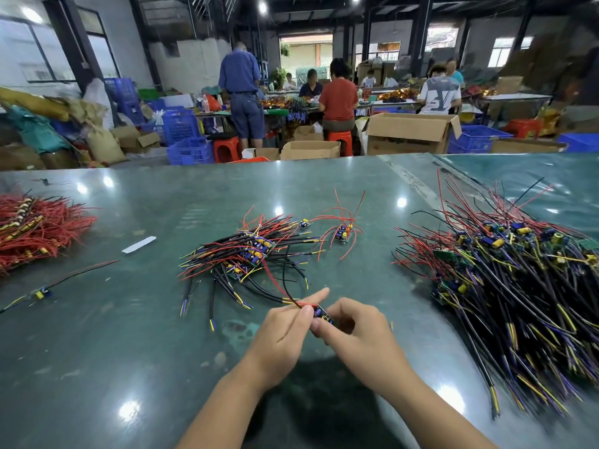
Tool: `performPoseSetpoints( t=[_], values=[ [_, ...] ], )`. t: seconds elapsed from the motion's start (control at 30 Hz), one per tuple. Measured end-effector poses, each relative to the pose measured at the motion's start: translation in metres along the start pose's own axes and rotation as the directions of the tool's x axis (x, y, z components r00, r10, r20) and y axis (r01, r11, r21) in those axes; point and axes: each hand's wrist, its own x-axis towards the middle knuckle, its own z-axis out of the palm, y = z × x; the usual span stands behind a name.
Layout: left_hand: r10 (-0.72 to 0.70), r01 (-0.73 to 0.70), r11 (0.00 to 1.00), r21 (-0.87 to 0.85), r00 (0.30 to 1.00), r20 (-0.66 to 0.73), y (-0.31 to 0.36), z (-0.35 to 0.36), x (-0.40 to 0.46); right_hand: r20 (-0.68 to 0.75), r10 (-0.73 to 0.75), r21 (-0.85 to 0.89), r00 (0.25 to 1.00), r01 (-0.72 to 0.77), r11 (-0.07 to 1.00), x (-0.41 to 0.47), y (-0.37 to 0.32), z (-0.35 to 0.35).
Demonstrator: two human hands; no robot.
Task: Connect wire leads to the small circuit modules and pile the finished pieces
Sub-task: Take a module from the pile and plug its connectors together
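Wire bundle (39,228) left, module pile (505,270) right, cluster (249,251) between

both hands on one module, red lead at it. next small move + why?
Probably push the red lead home into the module. The left hand pinches the lead right at the module's edge, the right hand holds the module steady, and the piece is above the table, not yet on any pile. Whether the lead is already seated is too small to tell.
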Motion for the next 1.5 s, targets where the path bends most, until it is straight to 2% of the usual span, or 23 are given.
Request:
performPoseSetpoints(
  t=[0.1,0.23,0.43,0.57,0.63,0.73,0.9,1.07,1.2,1.23,1.27,1.3,1.37,1.43,1.5],
  values=[
    [0.043,-0.048,0.996,-0.08,0.996,-0.073,0.005,-0.009,-0.001,0.146,0.064,0.279,0.987,-0.103,0.955,0.001,-0.007,-0.004],
    [-0.064,0.023,0.965,-0.261,0.987,-0.15,0.01,-0.01,0.0,0.222,0.071,0.417,0.972,-0.161,0.895,-0.003,-0.013,-0.006],
    [-0.104,0.107,0.955,-0.275,0.994,0.025,0.013,-0.005,0.001,0.225,0.037,0.371,0.974,-0.121,0.921,-0.004,-0.013,-0.003],
    [-0.214,0.214,0.946,-0.244,0.976,0.026,0.015,-0.004,0.005,0.216,0.043,0.285,0.975,-0.105,0.953,-0.001,-0.006,-0.003],
    [-0.248,0.232,0.948,-0.218,0.967,-0.051,0.014,-0.004,0.006,0.211,0.042,0.216,0.977,-0.089,0.972,0.0,-0.003,-0.001],
    [-0.244,0.229,0.969,-0.091,0.948,-0.206,0.01,-0.001,0.007,0.23,0.019,0.152,0.973,-0.056,0.987,0.0,0.001,-0.001],
    [-0.25,0.162,0.958,-0.238,0.88,-0.404,0.008,-0.008,0.013,0.388,-0.057,0.19,0.92,-0.019,0.982,-0.001,-0.004,-0.014],
    [-0.209,0.125,0.974,-0.19,0.822,-0.53,0.003,-0.016,0.014,0.469,-0.072,0.217,0.88,-0.035,0.976,-0.001,-0.008,-0.021],
    [-0.22,0.071,0.968,-0.242,0.708,-0.671,0.001,-0.007,0.013,0.506,-0.096,0.229,0.857,-0.026,0.973,-0.001,-0.008,-0.024],
    [-0.22,0.038,0.961,-0.273,0.704,-0.675,0.001,-0.006,0.012,0.504,-0.104,0.232,0.857,-0.019,0.972,-0.001,-0.008,-0.024],
    [-0.23,0.004,0.943,-0.334,0.732,-0.641,0.001,-0.006,0.012,0.491,-0.114,0.242,0.864,-0.01,0.97,-0.001,-0.007,-0.024],
    [-0.241,-0.01,0.912,-0.411,0.797,-0.553,0.002,-0.006,0.011,0.461,-0.121,0.253,0.879,0.0,0.968,-0.001,-0.006,-0.023],
    [-0.242,0.071,0.841,-0.537,0.936,-0.255,0.004,-0.005,0.009,0.355,-0.133,0.267,0.925,0.037,0.963,0.001,-0.005,-0.021],
    [-0.207,0.171,0.843,-0.51,0.978,-0.016,0.005,0.0,0.006,0.263,-0.142,0.266,0.954,0.07,0.962,0.004,-0.003,-0.019],
    [-0.177,0.17,0.877,-0.45,0.984,0.028,0.004,0.007,0.005,0.21,-0.147,0.24,0.967,0.095,0.966,0.007,0.001,-0.017]
  ],
)
